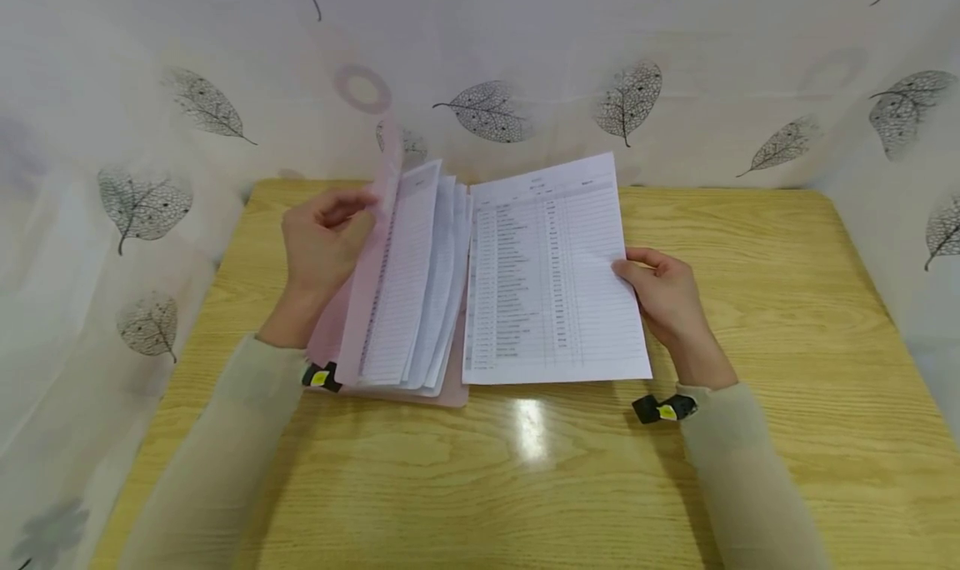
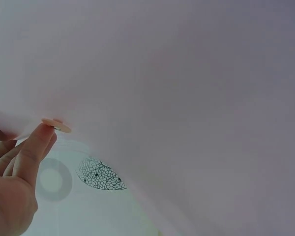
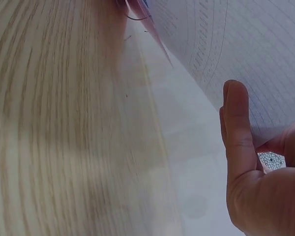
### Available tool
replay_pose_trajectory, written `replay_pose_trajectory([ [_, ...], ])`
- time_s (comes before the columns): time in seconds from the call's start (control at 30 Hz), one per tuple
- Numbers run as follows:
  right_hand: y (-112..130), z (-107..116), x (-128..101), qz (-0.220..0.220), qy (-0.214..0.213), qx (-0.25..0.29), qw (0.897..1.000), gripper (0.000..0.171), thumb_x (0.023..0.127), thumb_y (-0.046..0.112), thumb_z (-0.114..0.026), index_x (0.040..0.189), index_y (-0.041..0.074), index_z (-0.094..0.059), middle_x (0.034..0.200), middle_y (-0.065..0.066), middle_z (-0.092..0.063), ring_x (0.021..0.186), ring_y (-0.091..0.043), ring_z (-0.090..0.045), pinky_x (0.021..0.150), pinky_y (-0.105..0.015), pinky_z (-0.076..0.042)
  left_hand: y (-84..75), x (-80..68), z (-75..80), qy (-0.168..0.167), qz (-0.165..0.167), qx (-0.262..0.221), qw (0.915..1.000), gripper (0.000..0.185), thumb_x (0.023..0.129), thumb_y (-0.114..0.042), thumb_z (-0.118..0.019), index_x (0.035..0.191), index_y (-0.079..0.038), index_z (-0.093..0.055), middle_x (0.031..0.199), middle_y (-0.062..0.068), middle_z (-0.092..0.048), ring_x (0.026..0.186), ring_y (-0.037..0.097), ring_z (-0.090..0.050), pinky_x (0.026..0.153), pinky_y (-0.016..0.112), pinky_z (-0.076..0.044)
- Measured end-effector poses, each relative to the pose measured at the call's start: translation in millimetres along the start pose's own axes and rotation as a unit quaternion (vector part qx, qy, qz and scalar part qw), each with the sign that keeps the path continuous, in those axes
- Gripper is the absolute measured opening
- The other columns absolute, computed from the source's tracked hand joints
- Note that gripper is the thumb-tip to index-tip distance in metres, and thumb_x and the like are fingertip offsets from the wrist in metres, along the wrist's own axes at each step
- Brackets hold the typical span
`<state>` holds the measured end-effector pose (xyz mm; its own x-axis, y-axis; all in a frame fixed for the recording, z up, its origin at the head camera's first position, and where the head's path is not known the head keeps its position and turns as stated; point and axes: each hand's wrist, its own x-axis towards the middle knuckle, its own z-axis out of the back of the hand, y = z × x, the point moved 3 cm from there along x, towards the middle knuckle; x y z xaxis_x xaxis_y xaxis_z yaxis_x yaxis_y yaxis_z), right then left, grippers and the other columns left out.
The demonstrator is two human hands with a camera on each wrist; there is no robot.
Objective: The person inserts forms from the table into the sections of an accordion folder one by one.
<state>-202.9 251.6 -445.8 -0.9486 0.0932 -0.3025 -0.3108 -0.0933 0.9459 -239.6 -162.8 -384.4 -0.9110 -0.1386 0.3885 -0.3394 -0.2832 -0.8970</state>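
A pink folder (image 1: 453, 393) stands partly open left of the table's middle, with several printed sheets (image 1: 412, 278) fanned inside it. My left hand (image 1: 322, 241) pinches the edge of its raised pink cover (image 1: 388, 170). In the left wrist view, a small pale round button (image 2: 58, 125) on the cover sits by the fingertips. To the right, my right hand (image 1: 663, 295) holds a white sheet printed with a table (image 1: 555, 278) by its right edge, thumb in front. That sheet is tilted up, its left edge beside the folder's papers. Whether more sheets lie behind it, I cannot tell.
Both items are over a light wooden table (image 1: 540, 487). A pale curtain with a leaf pattern (image 1: 487, 112) hangs along the back and the sides. Small black devices with yellow marks are worn at both wrists.
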Motion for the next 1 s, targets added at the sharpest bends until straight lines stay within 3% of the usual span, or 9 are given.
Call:
replay_pose_trajectory([
  [0.13, -1.4, -1.8, 0.1, -0.004, -0.004, 0.009, 1.0, 0.048, 0.102, 0.016, -0.064, 0.141, -0.01, -0.055, 0.085, 0.014, -0.075, 0.076, -0.006, -0.075, 0.065, -0.024, -0.062, -0.7, -0.4, -0.4, 0.0, 0.004, -0.002, 1.0, 0.017, 0.088, 0.003, -0.068, 0.1, 0.007, -0.079, 0.084, -0.019, -0.075, 0.079, -0.003, -0.074, 0.071, 0.013, -0.058],
  [0.23, -3.6, -4.5, -0.2, -0.005, -0.009, 0.001, 1.0, 0.047, 0.102, 0.016, -0.064, 0.14, -0.01, -0.056, 0.084, 0.015, -0.074, 0.076, -0.005, -0.075, 0.066, -0.024, -0.061, -0.7, -0.8, -1.2, 0.001, 0.004, 0.004, 1.0, 0.017, 0.088, 0.004, -0.068, 0.1, 0.007, -0.079, 0.09, 0.002, -0.08, 0.08, -0.004, -0.073, 0.072, 0.013, -0.058],
  [0.37, -6.5, -7.6, -1.4, -0.003, -0.013, -0.015, 1.0, 0.048, 0.102, 0.016, -0.063, 0.141, -0.01, -0.057, 0.084, 0.016, -0.073, 0.077, -0.003, -0.074, 0.067, -0.022, -0.061, 1.0, -1.1, -2.8, 0.003, 0.008, 0.014, 0.9999, 0.018, 0.088, 0.005, -0.066, 0.102, 0.008, -0.078, 0.101, 0.028, -0.077, 0.081, -0.007, -0.072, 0.073, 0.012, -0.057],
  [0.53, -8.3, -7.9, -2.5, -0.004, -0.019, -0.003, 1.0, 0.049, 0.102, 0.015, -0.063, 0.143, -0.01, -0.056, 0.084, 0.016, -0.073, 0.076, -0.003, -0.074, 0.066, -0.021, -0.061, 2.8, -1.2, -4.0, 0.002, 0.011, 0.016, 0.9998, 0.02, 0.088, 0.006, -0.064, 0.102, 0.008, -0.078, 0.103, 0.032, -0.075, 0.081, -0.007, -0.071, 0.073, 0.011, -0.057],
  [0.63, -8.5, -7.7, -2.9, -0.003, -0.019, 0.002, 1.0, 0.049, 0.102, 0.015, -0.063, 0.143, -0.01, -0.055, 0.085, 0.016, -0.073, 0.076, -0.003, -0.074, 0.066, -0.021, -0.061, 2.5, -1.4, -4.4, -0.003, 0.012, 0.011, 0.9999, 0.02, 0.088, 0.006, -0.065, 0.102, 0.008, -0.078, 0.099, 0.026, -0.077, 0.079, -0.006, -0.072, 0.072, 0.012, -0.057],
  [0.73, -8.4, -7.6, -3.2, -0.001, -0.017, 0.003, 1.0, 0.05, 0.102, 0.016, -0.063, 0.143, -0.01, -0.055, 0.085, 0.015, -0.074, 0.076, -0.004, -0.074, 0.066, -0.022, -0.061, 2.4, -1.5, -4.6, -0.009, 0.018, 0.005, 0.9998, 0.019, 0.087, 0.006, -0.066, 0.101, 0.007, -0.079, 0.09, 0.003, -0.08, 0.077, -0.005, -0.072, 0.07, 0.012, -0.057],
  [0.87, -7.4, -6.9, -4.3, 0.004, -0.02, 0.008, 1.0, 0.048, 0.101, 0.016, -0.064, 0.141, -0.01, -0.057, 0.083, 0.015, -0.074, 0.075, -0.004, -0.075, 0.065, -0.022, -0.061, 2.6, -1.0, -5.0, -0.013, 0.016, -0.002, 0.9998, 0.02, 0.086, 0.007, -0.066, 0.102, 0.008, -0.078, 0.08, -0.025, -0.074, 0.075, -0.006, -0.071, 0.068, 0.012, -0.057],
  [1.0, -5.3, -5.1, -6.7, 0.014, -0.025, 0.018, 0.999, 0.045, 0.101, 0.014, -0.065, 0.138, -0.011, -0.058, 0.082, 0.014, -0.075, 0.073, -0.005, -0.074, 0.064, -0.022, -0.061, 1.6, -0.4, -5.4, -0.017, 0.01, -0.005, 0.9998, 0.02, 0.086, 0.007, -0.065, 0.102, 0.009, -0.077, 0.078, -0.03, -0.072, 0.074, -0.007, -0.071, 0.069, 0.011, -0.056],
])
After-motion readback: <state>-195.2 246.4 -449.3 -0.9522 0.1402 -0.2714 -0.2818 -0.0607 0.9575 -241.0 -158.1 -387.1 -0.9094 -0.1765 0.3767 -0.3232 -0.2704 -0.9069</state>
